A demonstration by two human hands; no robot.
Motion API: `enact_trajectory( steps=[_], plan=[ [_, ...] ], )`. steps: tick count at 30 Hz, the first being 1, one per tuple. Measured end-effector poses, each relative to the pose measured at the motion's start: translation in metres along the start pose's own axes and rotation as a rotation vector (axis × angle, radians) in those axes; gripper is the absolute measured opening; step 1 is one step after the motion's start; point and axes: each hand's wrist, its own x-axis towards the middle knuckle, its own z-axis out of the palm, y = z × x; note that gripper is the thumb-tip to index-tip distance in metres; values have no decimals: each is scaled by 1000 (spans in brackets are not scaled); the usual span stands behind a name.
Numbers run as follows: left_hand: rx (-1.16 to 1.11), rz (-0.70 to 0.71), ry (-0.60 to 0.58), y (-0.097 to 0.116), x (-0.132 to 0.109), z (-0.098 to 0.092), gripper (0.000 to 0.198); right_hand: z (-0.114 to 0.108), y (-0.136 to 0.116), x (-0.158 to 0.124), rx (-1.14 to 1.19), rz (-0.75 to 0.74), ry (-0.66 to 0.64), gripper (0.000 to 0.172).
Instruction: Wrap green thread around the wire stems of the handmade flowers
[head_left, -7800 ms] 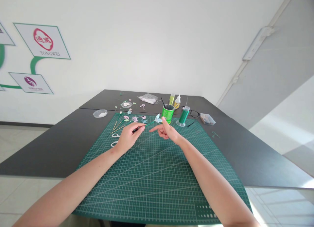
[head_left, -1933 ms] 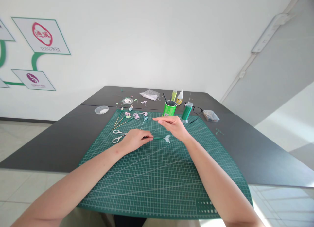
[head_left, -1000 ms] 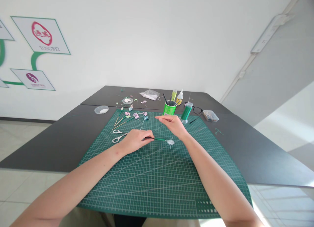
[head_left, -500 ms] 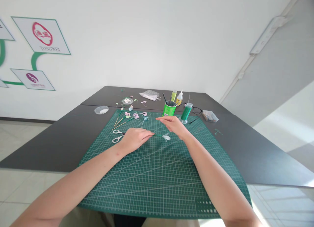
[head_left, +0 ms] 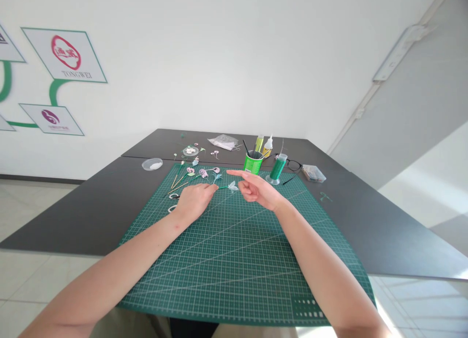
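Observation:
My left hand pinches the green stem of an artificial flower with pale, bluish-white petals, whose head points right over the cutting mat. My right hand is just right of that flower, index finger stretched out to the left and the other fingers curled; nothing shows in it. Just beyond the left fingers lies a small light-blue flower. White-handled scissors are partly hidden behind my left hand.
Pink-purple flowers and several stems lie at the mat's far left. Behind my right hand stand a green can with tools, a green spool and a glue bottle. Glasses, a plastic box and a clear dish lie around.
My left hand has moved away from me and slightly left, carrying the pale flower. My right hand has turned, its index finger now extended and the other fingers curled.

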Motion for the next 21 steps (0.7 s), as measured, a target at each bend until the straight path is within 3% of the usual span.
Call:
enact_trajectory(
  steps=[6, 12, 15, 21],
  plan=[
    [-59, -68, -51, 1, 0, -3, 27, -4, -2, -1, 6, -28, 46, 45],
    [-72, -173, -9, 0, 0, -4, 27, -3, 0, 1, -11, -8, 62, 46],
    [-94, -211, 0, -1, 1, -4, 25, -3, 3, 3, -125, 16, 69, 48],
    [-157, -257, 19, -3, 2, -6, 21, -6, 13, 9, -454, 47, 203, 48]
  ],
)
